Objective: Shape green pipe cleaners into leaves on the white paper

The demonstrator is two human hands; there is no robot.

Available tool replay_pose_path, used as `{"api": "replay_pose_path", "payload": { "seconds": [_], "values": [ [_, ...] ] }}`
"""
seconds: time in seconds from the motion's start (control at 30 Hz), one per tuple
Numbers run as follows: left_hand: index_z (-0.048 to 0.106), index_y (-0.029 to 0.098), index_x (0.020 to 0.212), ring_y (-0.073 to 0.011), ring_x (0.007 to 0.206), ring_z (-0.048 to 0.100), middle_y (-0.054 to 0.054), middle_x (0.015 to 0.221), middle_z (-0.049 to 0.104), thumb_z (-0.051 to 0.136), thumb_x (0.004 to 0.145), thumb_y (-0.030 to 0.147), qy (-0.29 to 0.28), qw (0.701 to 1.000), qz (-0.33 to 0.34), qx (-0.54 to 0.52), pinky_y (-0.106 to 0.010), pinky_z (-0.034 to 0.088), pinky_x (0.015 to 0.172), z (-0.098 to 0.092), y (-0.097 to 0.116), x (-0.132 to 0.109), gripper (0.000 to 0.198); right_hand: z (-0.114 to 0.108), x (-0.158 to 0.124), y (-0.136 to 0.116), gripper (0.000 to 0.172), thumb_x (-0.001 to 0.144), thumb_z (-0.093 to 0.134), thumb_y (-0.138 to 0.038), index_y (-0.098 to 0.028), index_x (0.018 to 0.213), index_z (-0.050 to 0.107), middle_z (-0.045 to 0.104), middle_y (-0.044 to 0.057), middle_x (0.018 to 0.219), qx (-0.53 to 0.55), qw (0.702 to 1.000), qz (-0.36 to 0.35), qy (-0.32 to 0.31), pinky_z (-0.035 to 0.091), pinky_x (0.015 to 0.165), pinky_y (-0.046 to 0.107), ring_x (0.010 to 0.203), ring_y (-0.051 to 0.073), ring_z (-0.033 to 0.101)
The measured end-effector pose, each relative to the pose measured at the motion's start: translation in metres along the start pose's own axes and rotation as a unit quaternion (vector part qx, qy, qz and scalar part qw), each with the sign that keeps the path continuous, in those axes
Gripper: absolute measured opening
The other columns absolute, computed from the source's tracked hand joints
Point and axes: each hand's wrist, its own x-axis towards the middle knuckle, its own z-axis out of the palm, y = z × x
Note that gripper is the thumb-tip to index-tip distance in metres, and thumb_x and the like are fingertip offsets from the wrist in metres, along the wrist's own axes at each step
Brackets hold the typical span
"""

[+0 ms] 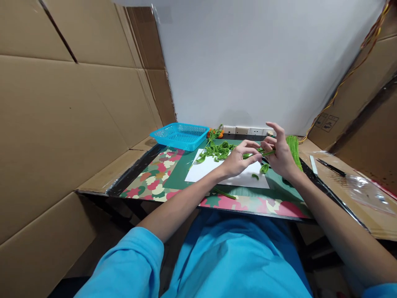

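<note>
My left hand (pixel 240 159) and my right hand (pixel 279 151) meet above a white sheet of paper (pixel 214 170) and both pinch the same green pipe cleaner (pixel 256 154), which runs between the fingertips. The right hand's index finger sticks up. A bent green piece (pixel 264 168) hangs just below the hands, and a small green scrap (pixel 254 176) lies on the paper. A heap of curled green pipe cleaner pieces (pixel 217 151) lies on the paper's far left corner.
A blue plastic basket (pixel 180 134) stands at the back left of the patterned mat (pixel 155 182). Orange flowers (pixel 215 133) lie behind the heap. A bundle of straight green pipe cleaners (pixel 293 149) lies right. Black scissors (pixel 331 167) and a plastic bag (pixel 362 188) rest on cardboard at right.
</note>
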Motion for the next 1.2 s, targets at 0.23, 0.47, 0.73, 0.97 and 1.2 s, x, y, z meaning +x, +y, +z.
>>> {"api": "replay_pose_path", "payload": {
  "seconds": [0.23,0.47,0.73,0.97,1.2],
  "values": [
    [0.071,0.014,0.093,-0.0158,0.082,0.07,-0.009,0.098,0.072,0.065,0.1,0.057,-0.024,0.993,-0.065,-0.095,-0.03,0.055,0.078,0.006,-0.007,0.0,0.043,-0.002,-0.001,0.001,0.045,0.11,0.042,-0.034,-0.032,0.155,0.039,0.052,-0.004,0.079,0.004,1.0,-0.012,-0.028,0.049,0.06,0.03,0.061,0.017,0.052],
    [0.064,0.015,0.088,-0.0084,0.061,0.062,-0.004,0.089,0.068,0.061,0.099,0.061,0.022,0.992,-0.066,-0.103,-0.022,0.051,0.057,0.001,-0.01,0.005,0.047,-0.003,-0.001,0.001,0.032,0.112,0.043,-0.042,-0.025,0.129,0.065,0.058,-0.001,0.076,0.006,1.0,0.0,-0.017,0.044,0.053,0.028,0.057,0.015,0.051],
    [0.057,0.019,0.098,-0.0061,0.053,0.059,-0.001,0.086,0.067,0.056,0.104,0.052,0.055,0.988,-0.088,-0.112,-0.019,0.049,0.05,-0.001,-0.008,0.003,0.034,-0.008,0.002,-0.007,0.026,0.111,0.046,-0.034,-0.023,0.12,0.068,0.074,0.011,0.11,-0.144,0.986,-0.066,0.055,0.053,0.064,0.032,0.083,0.022,0.069],
    [0.054,0.02,0.097,-0.0068,0.053,0.06,0.001,0.083,0.065,0.054,0.105,0.048,0.041,0.989,-0.1,-0.103,-0.018,0.049,0.049,0.0,-0.012,0.005,0.03,-0.005,0.0,-0.003,0.027,0.11,0.047,-0.031,-0.022,0.129,0.064,0.075,0.01,0.112,-0.173,0.981,-0.078,0.036,0.051,0.065,0.031,0.08,0.02,0.071],
    [0.057,0.017,0.085,-0.0074,0.051,0.062,0.001,0.08,0.066,0.055,0.103,0.036,0.022,0.991,-0.117,-0.063,-0.019,0.046,0.049,0.002,-0.018,0.003,0.026,-0.007,0.001,-0.009,0.026,0.108,0.047,-0.028,-0.023,0.121,0.069,0.076,0.009,0.108,-0.231,0.972,-0.04,-0.001,0.047,0.068,0.031,0.075,0.02,0.069]
  ]
}}
